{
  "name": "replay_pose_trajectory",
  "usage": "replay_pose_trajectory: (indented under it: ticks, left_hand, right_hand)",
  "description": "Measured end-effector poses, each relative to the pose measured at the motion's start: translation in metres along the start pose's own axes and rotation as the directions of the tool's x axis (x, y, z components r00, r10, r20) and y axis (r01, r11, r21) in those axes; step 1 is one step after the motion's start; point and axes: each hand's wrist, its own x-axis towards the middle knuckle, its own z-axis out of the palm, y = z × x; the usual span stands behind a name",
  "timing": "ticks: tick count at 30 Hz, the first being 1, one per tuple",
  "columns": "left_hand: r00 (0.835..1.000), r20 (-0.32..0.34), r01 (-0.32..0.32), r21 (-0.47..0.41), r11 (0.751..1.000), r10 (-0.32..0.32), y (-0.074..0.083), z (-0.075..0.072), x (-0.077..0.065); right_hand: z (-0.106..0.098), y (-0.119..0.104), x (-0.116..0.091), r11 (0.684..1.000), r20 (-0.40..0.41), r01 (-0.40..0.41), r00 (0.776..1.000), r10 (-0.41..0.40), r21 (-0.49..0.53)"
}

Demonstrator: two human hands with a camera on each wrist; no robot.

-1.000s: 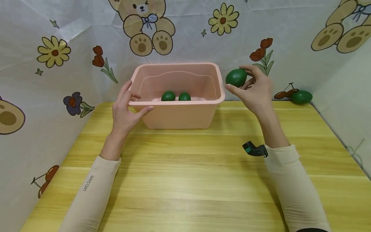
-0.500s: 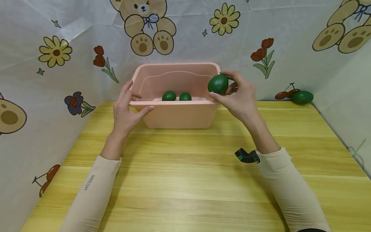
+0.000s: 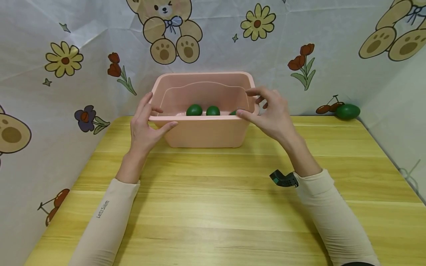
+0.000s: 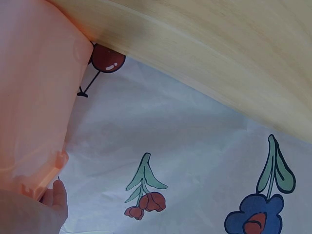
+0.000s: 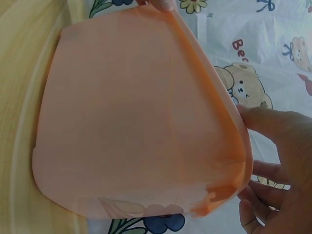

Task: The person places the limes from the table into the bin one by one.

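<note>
A pink plastic bin (image 3: 206,133) stands on the table against the back cloth. My left hand (image 3: 144,123) grips its left front corner, thumb outside and fingers over the rim; in the left wrist view the left hand (image 4: 36,212) shows at the rim. Inside lie two smooth, dark green egg-shaped objects, one on the left (image 3: 194,110) and one in the middle (image 3: 213,111). A third green egg-shaped object (image 3: 233,112) peeks out at the right, mostly hidden by the front wall and thumb. My right hand (image 3: 271,114) is at the right rim, fingers spread with nothing between them.
One more green egg-shaped object (image 3: 347,111) lies at the table's back right corner. A white cloth (image 3: 219,55) printed with bears and flowers hangs behind. A dark device (image 3: 283,178) is strapped at the right wrist. The wooden table (image 3: 213,199) stretches in front.
My right hand moved left to the bin's right side and let go of the green egg-shaped object, which is now inside. The left hand stayed on the rim.
</note>
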Motion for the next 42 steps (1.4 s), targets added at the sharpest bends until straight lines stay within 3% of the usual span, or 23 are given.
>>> replay_pose_trajectory:
  ticks: [8, 14, 22, 32, 34, 39, 42]
  left_hand:
    - [1.0, 0.008, 0.004, 0.006, 1.0, -0.004, 0.001, 0.0, 0.001]
    - [1.0, 0.005, 0.0, 0.001, 1.0, 0.0, 0.001, 0.0, 0.0]
    - [1.0, -0.003, -0.006, 0.013, 1.0, 0.006, 0.0, 0.001, 0.001]
    - [1.0, -0.003, -0.005, 0.011, 1.0, 0.005, 0.0, 0.004, -0.001]
    - [1.0, 0.0, -0.003, 0.008, 1.0, 0.003, 0.001, 0.005, -0.001]
    - [1.0, -0.001, 0.011, 0.012, 1.0, -0.011, 0.002, 0.004, -0.001]
    - [1.0, 0.002, 0.02, 0.017, 1.0, -0.02, 0.001, 0.003, -0.002]
  right_hand:
    - [-0.005, 0.017, 0.003, 0.992, -0.105, -0.049, 0.993, 0.061, 0.116]
    - [-0.019, 0.052, 0.006, 0.98, -0.198, -0.154, 0.964, 0.178, 0.129]
    - [-0.035, 0.104, 0.005, 0.94, -0.311, -0.326, 0.887, 0.341, 0.101]
    - [-0.051, 0.151, -0.004, 0.908, -0.409, -0.411, 0.817, 0.406, 0.081]
    - [-0.058, 0.162, -0.007, 0.89, -0.414, -0.451, 0.798, 0.437, 0.069]
    - [-0.083, 0.192, -0.015, 0.81, -0.384, -0.584, 0.738, 0.555, 0.048]
    - [-0.099, 0.208, -0.022, 0.784, -0.371, -0.62, 0.72, 0.586, 0.034]
